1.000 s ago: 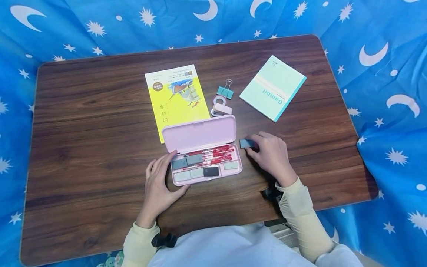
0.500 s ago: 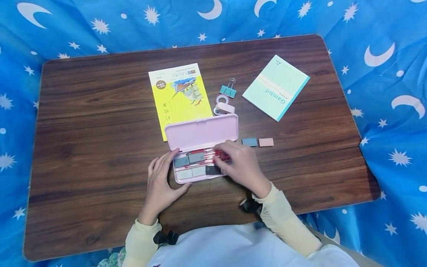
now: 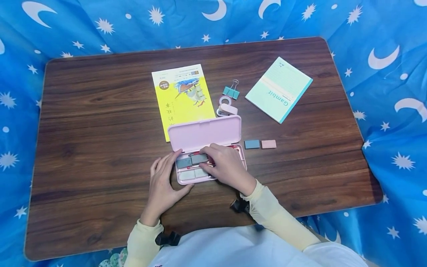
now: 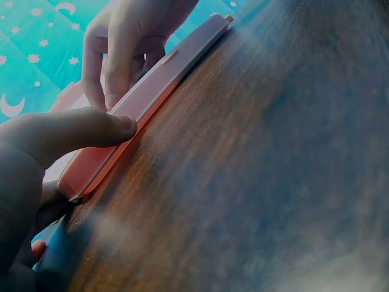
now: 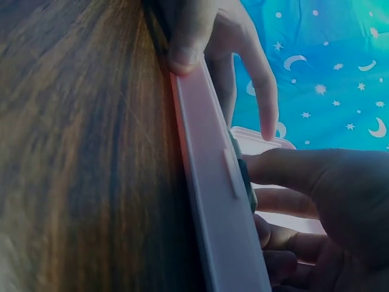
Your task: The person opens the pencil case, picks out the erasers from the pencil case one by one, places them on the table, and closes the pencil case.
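Curled round the near left corner of the pink case (image 3: 230,135), the left hand (image 3: 165,181) holds it with the thumb on the front wall and the fingers up the left end. Over the tray, the right hand (image 3: 225,167) has its fingers bent down onto a grey eraser (image 3: 198,158) and the red pens (image 3: 233,147); whether they pinch the eraser I cannot tell.

Under it all is the brown wooden table (image 3: 100,122), ringed by blue cloth (image 3: 50,29) with moons and stars. On the table a yellow book (image 3: 181,98) lies just behind the case, its near edge under the upright lid. A mint notebook (image 3: 278,89) lies well to the right of it. The case sits open near the front middle, with more grey erasers (image 3: 184,163) in its left part. A tape dispenser (image 3: 226,107) stands behind the lid, a teal clip (image 3: 231,91) just beyond it. Right of the case, a blue eraser (image 3: 251,144) and a pink eraser (image 3: 268,144) lie side by side.
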